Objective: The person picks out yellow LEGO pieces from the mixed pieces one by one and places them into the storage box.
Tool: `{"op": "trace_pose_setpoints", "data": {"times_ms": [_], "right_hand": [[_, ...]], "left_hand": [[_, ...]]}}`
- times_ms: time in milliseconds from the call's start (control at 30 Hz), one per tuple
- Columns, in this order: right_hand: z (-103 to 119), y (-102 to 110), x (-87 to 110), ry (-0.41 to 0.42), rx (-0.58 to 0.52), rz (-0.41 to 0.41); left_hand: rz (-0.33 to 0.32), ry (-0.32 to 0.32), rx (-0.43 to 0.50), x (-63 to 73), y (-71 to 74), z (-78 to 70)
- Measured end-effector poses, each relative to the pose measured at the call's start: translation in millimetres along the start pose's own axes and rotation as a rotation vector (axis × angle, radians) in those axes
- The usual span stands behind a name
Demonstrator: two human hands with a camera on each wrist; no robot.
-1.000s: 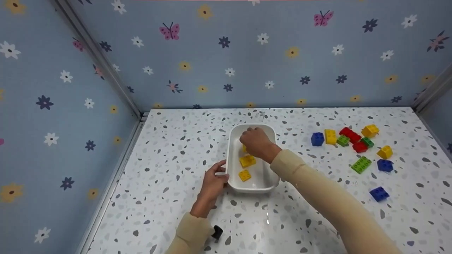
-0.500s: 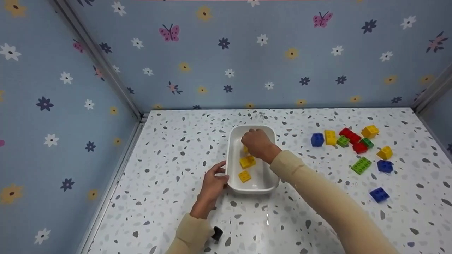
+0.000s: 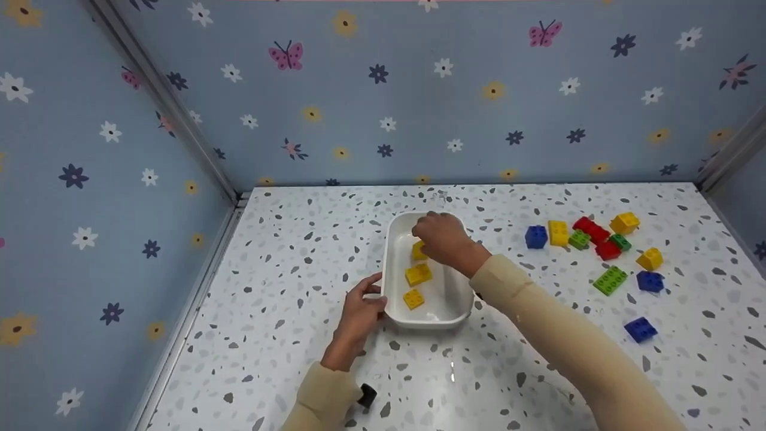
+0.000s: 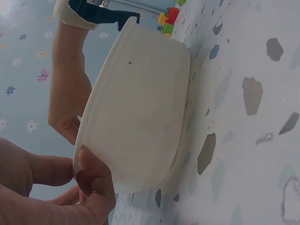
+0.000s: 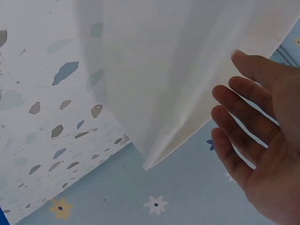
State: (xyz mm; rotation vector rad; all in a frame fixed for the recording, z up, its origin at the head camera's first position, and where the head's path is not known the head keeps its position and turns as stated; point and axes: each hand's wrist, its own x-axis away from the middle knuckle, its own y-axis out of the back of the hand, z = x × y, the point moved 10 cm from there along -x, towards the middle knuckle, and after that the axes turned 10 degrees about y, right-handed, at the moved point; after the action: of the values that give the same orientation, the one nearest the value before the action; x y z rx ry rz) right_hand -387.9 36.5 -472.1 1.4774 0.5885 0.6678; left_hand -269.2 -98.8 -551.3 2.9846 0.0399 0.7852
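Note:
A white plastic tub (image 3: 428, 324) stands on the speckled table, its long sides running away from me. My left hand (image 3: 361, 311) grips its left rim; in the left wrist view the fingers (image 4: 96, 183) pinch that edge. Three yellow toy bricks lie in a row inside: a near one (image 3: 413, 298), a middle one (image 3: 418, 275) and a far one (image 3: 418, 250), partly covered by my right hand (image 3: 444, 238). That hand hovers over the tub's far end. In the right wrist view its fingers (image 5: 241, 133) are spread and loosely bent, holding nothing.
Loose toy bricks lie on the right of the table, among them a blue brick (image 3: 536, 237), a yellow brick (image 3: 558, 233), a red brick (image 3: 591, 230), a long green brick (image 3: 610, 281) and a nearer blue brick (image 3: 641, 330). A flowered wall (image 3: 419, 161) closes off the back.
My right hand has shifted slightly to the right and away from the far yellow brick, which now shows more. The left hand keeps its grip on the tub.

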Motion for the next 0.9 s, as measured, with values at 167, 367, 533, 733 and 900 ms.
{"op": "trace_pose_setpoints", "data": {"times_ms": [167, 367, 533, 733, 900], "right_hand": [[-6, 12, 10.9, -0.005, -0.025, -0.064], [-20, 23, 28.2, -0.024, -0.055, -0.138], [-37, 32, 44.4, -0.064, -0.088, -0.189], [-61, 44, 64.5, -0.088, -0.095, -0.284], [-84, 47, 82.6, -0.125, -0.09, -0.32]], "left_hand": [[0.004, 0.007, 0.005, -0.2, 0.6, 0.6], [0.001, 0.004, 0.002, 0.1, 0.6, 0.0], [0.007, 0.01, -0.002, 0.1, -0.5, 0.3], [0.0, 0.011, 0.001, 0.0, 0.4, 0.9], [0.005, -0.005, 0.015, -0.7, 0.1, 0.5]]}}
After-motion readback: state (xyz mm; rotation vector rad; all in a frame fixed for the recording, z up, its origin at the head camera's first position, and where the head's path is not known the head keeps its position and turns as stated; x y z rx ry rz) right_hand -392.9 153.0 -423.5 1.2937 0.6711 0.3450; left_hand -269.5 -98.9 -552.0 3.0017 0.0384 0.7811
